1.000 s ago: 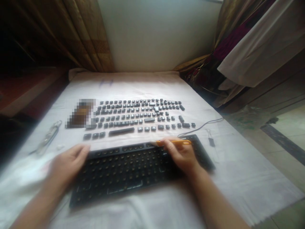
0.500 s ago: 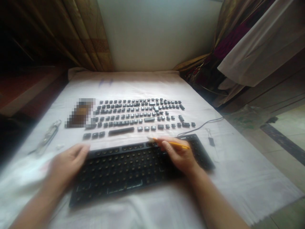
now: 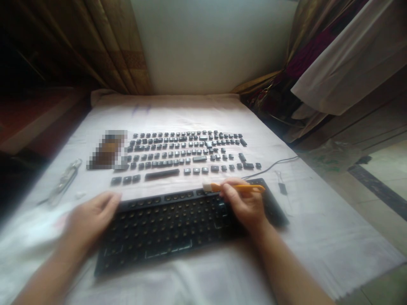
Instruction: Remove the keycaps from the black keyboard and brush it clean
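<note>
A black keyboard base [image 3: 165, 224] without its keycaps lies slanted on the white cloth. My left hand [image 3: 92, 216] grips its upper left corner between thumb and fingers. In my right hand [image 3: 244, 205] is an orange-handled brush [image 3: 251, 187], pinched near its middle, with pale bristles pointing left over the base's top edge. Behind the base, loose black keycaps [image 3: 199, 159] lie in rows, a long spacebar [image 3: 162, 174] among them.
The cloth-covered table [image 3: 178, 114] reaches back to a wall between curtains. A pixelated item [image 3: 108, 150] lies at the left, near a coiled clear cord [image 3: 65, 180]. A black binder clip [image 3: 282, 187] and the keyboard cable [image 3: 270, 168] are at the right.
My right hand has shifted slightly right, and the brush now lies more level, with more of its handle and bristles showing. The keyboard base has moved slightly right.
</note>
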`<action>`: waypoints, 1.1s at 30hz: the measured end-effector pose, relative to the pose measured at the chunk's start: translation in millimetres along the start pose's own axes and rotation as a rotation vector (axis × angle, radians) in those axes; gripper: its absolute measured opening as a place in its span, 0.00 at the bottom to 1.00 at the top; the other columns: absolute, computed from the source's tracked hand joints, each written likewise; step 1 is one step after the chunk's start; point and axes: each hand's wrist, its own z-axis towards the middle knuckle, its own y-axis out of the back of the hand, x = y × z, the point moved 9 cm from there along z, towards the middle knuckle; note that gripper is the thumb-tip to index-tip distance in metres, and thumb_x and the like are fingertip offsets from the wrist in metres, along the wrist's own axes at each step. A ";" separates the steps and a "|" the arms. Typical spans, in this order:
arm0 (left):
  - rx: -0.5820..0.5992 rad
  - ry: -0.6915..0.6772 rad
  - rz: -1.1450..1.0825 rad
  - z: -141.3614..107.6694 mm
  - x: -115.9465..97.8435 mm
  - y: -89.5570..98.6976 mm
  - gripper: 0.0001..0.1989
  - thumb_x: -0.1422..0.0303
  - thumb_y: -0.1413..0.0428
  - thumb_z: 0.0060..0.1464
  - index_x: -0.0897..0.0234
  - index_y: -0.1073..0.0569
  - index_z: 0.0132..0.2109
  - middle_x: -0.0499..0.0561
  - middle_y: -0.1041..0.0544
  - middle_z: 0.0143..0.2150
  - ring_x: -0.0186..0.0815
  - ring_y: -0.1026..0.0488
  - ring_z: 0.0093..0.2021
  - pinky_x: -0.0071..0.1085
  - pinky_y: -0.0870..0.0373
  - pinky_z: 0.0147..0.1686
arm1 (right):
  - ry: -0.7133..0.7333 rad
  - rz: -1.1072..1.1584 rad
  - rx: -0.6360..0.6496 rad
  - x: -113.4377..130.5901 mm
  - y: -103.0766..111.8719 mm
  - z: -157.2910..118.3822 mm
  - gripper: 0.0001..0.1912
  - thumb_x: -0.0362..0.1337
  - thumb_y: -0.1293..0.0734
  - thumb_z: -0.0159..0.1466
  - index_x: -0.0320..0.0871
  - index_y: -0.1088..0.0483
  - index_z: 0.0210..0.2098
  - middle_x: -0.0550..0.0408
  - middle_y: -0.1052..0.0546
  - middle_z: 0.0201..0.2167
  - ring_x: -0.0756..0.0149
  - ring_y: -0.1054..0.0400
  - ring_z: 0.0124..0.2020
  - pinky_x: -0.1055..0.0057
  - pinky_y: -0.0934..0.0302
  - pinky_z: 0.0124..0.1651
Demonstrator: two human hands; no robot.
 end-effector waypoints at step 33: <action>0.025 -0.098 -0.047 -4.6 -9.5 -3.2 0.20 0.51 0.50 0.58 0.56 0.19 0.35 0.45 0.17 0.32 0.38 0.22 0.33 0.25 0.33 0.31 | 0.037 0.027 0.151 0.7 -15.6 -2.2 0.08 0.34 0.34 0.68 0.46 0.21 0.37 0.55 0.16 0.30 0.64 0.22 0.27 0.69 0.24 0.34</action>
